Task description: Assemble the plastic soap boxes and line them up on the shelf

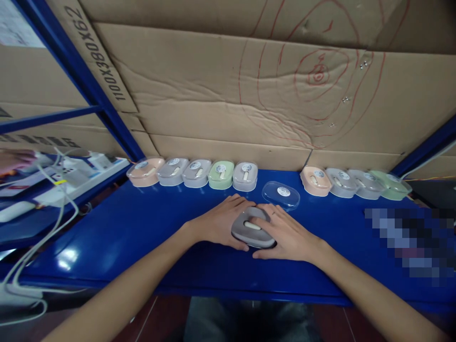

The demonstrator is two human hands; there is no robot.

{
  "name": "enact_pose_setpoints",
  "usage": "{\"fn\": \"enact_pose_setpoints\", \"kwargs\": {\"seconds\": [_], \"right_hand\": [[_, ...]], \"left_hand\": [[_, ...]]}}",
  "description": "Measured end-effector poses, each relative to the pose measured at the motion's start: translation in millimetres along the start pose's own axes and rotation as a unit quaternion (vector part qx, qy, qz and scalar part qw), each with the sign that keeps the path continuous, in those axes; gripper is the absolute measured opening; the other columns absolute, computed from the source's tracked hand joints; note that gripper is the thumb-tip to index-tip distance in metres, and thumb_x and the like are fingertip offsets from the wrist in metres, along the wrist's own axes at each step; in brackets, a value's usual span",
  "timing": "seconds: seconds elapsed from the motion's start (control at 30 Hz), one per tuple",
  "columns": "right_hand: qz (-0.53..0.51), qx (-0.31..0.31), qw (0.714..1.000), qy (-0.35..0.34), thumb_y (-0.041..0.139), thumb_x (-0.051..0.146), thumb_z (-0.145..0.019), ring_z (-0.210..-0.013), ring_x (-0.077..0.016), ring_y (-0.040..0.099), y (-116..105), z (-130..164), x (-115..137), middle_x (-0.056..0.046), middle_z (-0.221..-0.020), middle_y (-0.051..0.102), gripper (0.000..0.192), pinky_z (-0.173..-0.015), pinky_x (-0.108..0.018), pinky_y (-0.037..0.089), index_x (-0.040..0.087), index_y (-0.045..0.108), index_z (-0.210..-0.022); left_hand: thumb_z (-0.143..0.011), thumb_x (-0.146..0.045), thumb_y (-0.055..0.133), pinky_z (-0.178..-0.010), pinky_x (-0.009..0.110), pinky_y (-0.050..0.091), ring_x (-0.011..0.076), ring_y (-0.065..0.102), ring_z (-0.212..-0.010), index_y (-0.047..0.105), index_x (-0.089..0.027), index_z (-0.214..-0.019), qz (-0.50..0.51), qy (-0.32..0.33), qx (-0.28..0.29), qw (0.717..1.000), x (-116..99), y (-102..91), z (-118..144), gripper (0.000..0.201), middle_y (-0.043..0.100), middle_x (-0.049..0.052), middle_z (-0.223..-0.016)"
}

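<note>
**Head view: two hands cradle a grey case at the middle of a blue surface**

Head view, looking forward and down. The grey case [253, 227] lies between the two hands near the front-centre of the blue surface [135, 228], tilted slightly, its long axis running roughly left to right and a little toward the viewer on the right. A pale oblong piece [252, 225] sits in its top recess. The left hand [219, 223] closes on the case from the left, fingers curled over its far-left edge; the right hand [288, 235] closes from the right, fingers laid along its far edge, thumb at the near rim. Each grip is wrapped loosely on the case, neither fully spread nor clenched. Both hands touch the case, so neither is nearer.

Just beyond the right hand lies a clear lid [280, 194] bearing a round white sticker, apart from the case. Behind, against the cardboard wall [199, 90], stand two rows of lidded cases: a left row [194, 173] in peach, grey, grey, green and grey, and a right row [352, 183] in peach, grey, grey and green. Sticker text is too small to read.

Legible writing: "1100X380X62", printed on the upper-left cardboard. Red hand-drawn concentric rings [318, 73] mark the wall. White power strips and cables [71, 173] lie at far left.
</note>
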State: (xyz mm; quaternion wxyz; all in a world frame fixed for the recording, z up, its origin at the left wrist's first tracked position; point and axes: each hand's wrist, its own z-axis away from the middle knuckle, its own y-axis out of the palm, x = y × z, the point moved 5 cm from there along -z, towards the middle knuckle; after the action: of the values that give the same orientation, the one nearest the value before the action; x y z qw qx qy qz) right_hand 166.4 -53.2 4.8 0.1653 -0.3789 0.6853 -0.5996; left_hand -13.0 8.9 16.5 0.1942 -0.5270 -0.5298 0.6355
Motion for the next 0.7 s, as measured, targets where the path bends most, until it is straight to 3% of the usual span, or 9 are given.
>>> {"fn": "enact_pose_setpoints", "kwargs": {"seconds": [0.17, 0.23, 0.33, 0.4, 0.53, 0.6, 0.7], "right_hand": [[-0.02, -0.014, 1.0, -0.019, 0.081, 0.072, -0.088, -0.14, -0.0409, 0.054, -2.6, 1.1, -0.2, -0.019, -0.155, 0.053, 0.079, -0.116, -0.064, 0.05, 0.025, 0.063, -0.149], [-0.027, -0.055, 0.998, -0.019, 0.078, 0.069, -0.093, -0.143, -0.039, 0.054, -9.8, 1.9, -6.1, -0.018, -0.154, 0.054, 0.072, -0.117, -0.061, 0.051, 0.025, 0.063, -0.148], [0.007, -0.165, 0.985, 0.042, 0.065, 0.058, -0.105, -0.146, -0.0365, 0.054, -27.0, 6.6, -29.9, -0.017, -0.152, 0.057, 0.051, -0.121, -0.06, 0.048, 0.025, 0.064, -0.145], [0.056, -0.198, 0.973, 0.107, 0.061, 0.056, -0.107, -0.15, -0.0391, 0.05, -32.8, 11.7, -52.6, -0.02, -0.155, 0.054, 0.053, -0.124, -0.063, 0.046, 0.025, 0.061, -0.15], [0.104, -0.104, 0.97, 0.194, 0.064, 0.063, -0.103, -0.158, -0.0475, 0.042, -17.9, 19.3, -95.5, -0.023, -0.162, 0.048, 0.073, -0.124, -0.069, 0.043, 0.026, 0.052, -0.164], [0.095, -0.081, 0.972, 0.199, 0.061, 0.061, -0.105, -0.152, -0.0458, 0.05, -10.1, 21.1, -106.7, -0.023, -0.157, 0.054, 0.07, -0.121, -0.068, 0.047, 0.026, 0.05, -0.166], [0.075, -0.109, 0.97, 0.204, 0.058, 0.058, -0.107, -0.133, -0.0408, 0.063, -9.9, 20.9, -110.5, -0.021, -0.141, 0.062, 0.064, -0.114, -0.065, 0.053, 0.024, 0.056, -0.162]], "left_hand": [[-0.073, -0.071, 0.092, -0.12, 0.056, 0.043, 0.0386, 0.057, -0.136, 0.056, -0.03, -0.149, 0.044, -0.01, -0.01, 0.999, 0.8, -8.8, 4.4, 0.093, 0.065, 0.01, -0.143], [-0.073, -0.068, 0.093, -0.118, 0.056, 0.044, 0.038, 0.059, -0.134, 0.059, -0.029, -0.143, 0.051, -0.013, -0.016, 0.998, 0.7, -10.0, 4.9, 0.087, 0.066, 0.009, -0.138], [-0.07, -0.065, 0.095, -0.116, 0.056, 0.046, 0.039, 0.059, -0.133, 0.061, -0.026, -0.137, 0.045, -0.026, -0.026, 0.998, 1.7, -7.3, 4.0, 0.085, 0.066, 0.01, -0.136], [-0.067, -0.066, 0.096, -0.115, 0.056, 0.046, 0.0401, 0.058, -0.133, 0.061, -0.025, -0.136, 0.037, -0.042, -0.034, 0.998, 3.1, -3.8, 2.9, 0.088, 0.065, 0.011, -0.136], [-0.068, -0.07, 0.094, -0.115, 0.058, 0.044, 0.0406, 0.055, -0.132, 0.059, -0.025, -0.139, 0.013, -0.066, -0.044, 0.997, 3.6, 1.8, -0.2, 0.09, 0.064, 0.012, -0.137], [-0.07, -0.072, 0.092, -0.115, 0.058, 0.044, 0.0404, 0.055, -0.131, 0.058, -0.026, -0.141, 0.007, -0.067, -0.043, 0.997, 3.1, 3.3, -1.9, 0.091, 0.064, 0.012, -0.137], [-0.07, -0.078, 0.09, -0.114, 0.059, 0.045, 0.0409, 0.056, -0.13, 0.059, -0.025, -0.14, 0.013, -0.062, -0.046, 0.997, 4.1, 4.7, -3.4, 0.093, 0.064, 0.013, -0.136]]}}
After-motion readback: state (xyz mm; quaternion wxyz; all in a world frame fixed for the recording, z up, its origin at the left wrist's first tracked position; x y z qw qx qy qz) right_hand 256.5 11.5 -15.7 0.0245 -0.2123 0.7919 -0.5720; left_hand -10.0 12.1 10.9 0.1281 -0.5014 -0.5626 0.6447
